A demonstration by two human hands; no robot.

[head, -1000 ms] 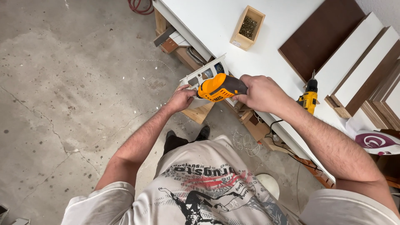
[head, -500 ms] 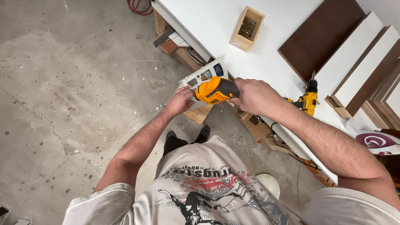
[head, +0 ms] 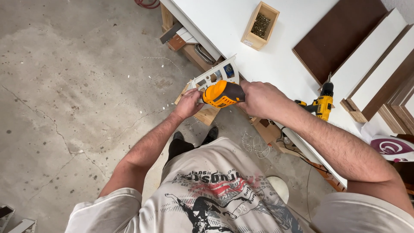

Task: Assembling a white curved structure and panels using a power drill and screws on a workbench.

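Observation:
My right hand grips an orange and black power drill, held in the air beside the white workbench. My left hand is closed around the drill's front end, by the chuck. Just behind the drill, a white plastic frame piece sticks out from the bench's edge. The drill bit is hidden by my left hand.
On the bench stand a small wooden box of screws, a second yellow drill, a dark brown panel and white boards. Wood scraps lie under the bench edge. Cracked concrete floor lies to the left.
Both hands and the drill have stayed nearly in place, shifting only slightly. The grip on the drill is unchanged.

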